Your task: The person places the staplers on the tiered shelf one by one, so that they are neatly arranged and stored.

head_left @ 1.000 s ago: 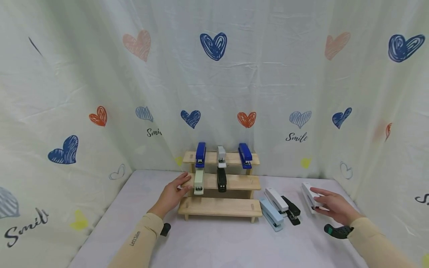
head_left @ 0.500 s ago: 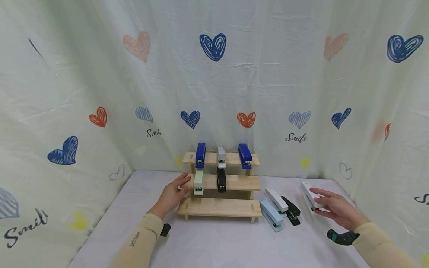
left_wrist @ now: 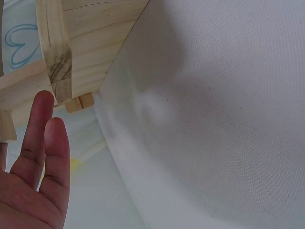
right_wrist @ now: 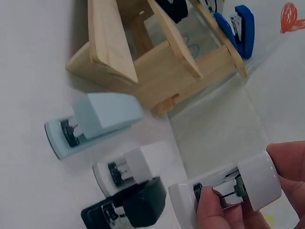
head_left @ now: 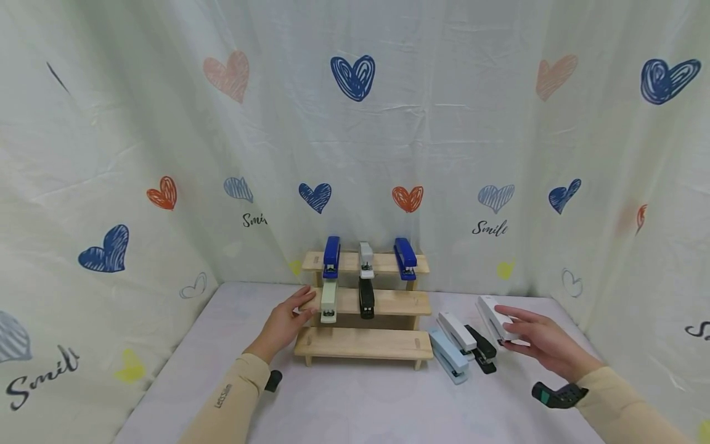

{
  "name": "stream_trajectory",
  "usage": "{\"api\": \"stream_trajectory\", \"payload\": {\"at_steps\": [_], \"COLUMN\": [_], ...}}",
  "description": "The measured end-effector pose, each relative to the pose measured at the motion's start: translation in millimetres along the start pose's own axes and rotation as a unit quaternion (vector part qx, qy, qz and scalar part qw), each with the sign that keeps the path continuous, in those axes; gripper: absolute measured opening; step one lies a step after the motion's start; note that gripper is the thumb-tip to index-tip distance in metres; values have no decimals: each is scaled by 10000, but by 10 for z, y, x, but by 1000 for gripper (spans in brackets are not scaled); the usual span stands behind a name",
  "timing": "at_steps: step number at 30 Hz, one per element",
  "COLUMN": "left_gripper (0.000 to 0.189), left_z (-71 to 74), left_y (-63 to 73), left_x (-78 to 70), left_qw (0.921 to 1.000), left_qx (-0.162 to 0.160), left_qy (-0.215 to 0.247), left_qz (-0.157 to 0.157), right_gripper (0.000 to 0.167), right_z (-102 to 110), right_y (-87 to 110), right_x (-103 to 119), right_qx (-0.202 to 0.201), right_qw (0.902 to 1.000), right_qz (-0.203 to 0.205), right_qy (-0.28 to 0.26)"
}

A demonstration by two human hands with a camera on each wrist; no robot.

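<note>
My right hand (head_left: 546, 342) grips a white stapler (head_left: 493, 317) at the right side of the table. In the right wrist view, fingers and thumb hold this stapler's body (right_wrist: 259, 181). At the left end of a three-tier wooden display rack (head_left: 363, 343), my left hand (head_left: 285, 324) holds the middle shelf between thumb and fingers. Two of its fingers (left_wrist: 58, 157) stand straight beside the wood in the left wrist view. Between rack and right hand lie a light blue stapler (head_left: 448, 354), another white stapler (head_left: 457, 330) and a black stapler (head_left: 482, 348), side by side.
Two blue staplers (head_left: 331, 256) flank a grey stapler (head_left: 367, 259) on the top shelf. The middle shelf bears a pale green stapler (head_left: 329, 301) and a black stapler (head_left: 367, 298). A curtain printed with hearts (head_left: 355, 154) hangs behind the table.
The right hand has shifted left with the white stapler, closer to the three staplers lying by the rack. The left hand has stayed at the rack.
</note>
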State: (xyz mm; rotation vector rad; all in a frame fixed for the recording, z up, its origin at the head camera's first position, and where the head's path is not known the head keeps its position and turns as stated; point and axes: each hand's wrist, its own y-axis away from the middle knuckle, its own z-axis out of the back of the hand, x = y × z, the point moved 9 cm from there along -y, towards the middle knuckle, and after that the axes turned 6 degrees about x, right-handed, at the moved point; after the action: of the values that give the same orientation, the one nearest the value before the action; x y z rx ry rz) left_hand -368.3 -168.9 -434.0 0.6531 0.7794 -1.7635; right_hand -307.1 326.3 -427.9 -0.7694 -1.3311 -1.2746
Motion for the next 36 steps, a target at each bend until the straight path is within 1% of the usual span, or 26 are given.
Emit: {"api": "stream_trajectory", "payload": {"at_steps": [5, 13, 19, 24, 29, 36], "left_gripper": [46, 46, 46, 46, 46, 46], "left_z": [-2, -5, -6, -9, -5, -7], "left_y": [1, 6, 0, -6, -2, -7], "left_x": [-2, -3, 3, 21, 20, 19], "left_qw": [10000, 10000, 10000, 10000, 10000, 10000], "left_qx": [4, 6, -3, -21, -40, -12], "left_qy": [25, -11, -4, -8, -25, -9], "left_qz": [22, -2, 11, 50, 67, 42], "right_gripper": [56, 55, 53, 50, 49, 48], "right_z": [-239, -673, -959, -1146, -1296, -1422], "right_y": [-30, -119, -227, -348, -463, -563], "right_x": [163, 403, 516, 544, 557, 604], "right_qx": [168, 518, 634, 697, 678, 568], "right_qw": [9997, 9980, 9970, 9963, 9956, 9955], "right_qz": [174, 257, 251, 264, 276, 307], "right_qy": [-67, -255, -371, -416, -588, -687]}}
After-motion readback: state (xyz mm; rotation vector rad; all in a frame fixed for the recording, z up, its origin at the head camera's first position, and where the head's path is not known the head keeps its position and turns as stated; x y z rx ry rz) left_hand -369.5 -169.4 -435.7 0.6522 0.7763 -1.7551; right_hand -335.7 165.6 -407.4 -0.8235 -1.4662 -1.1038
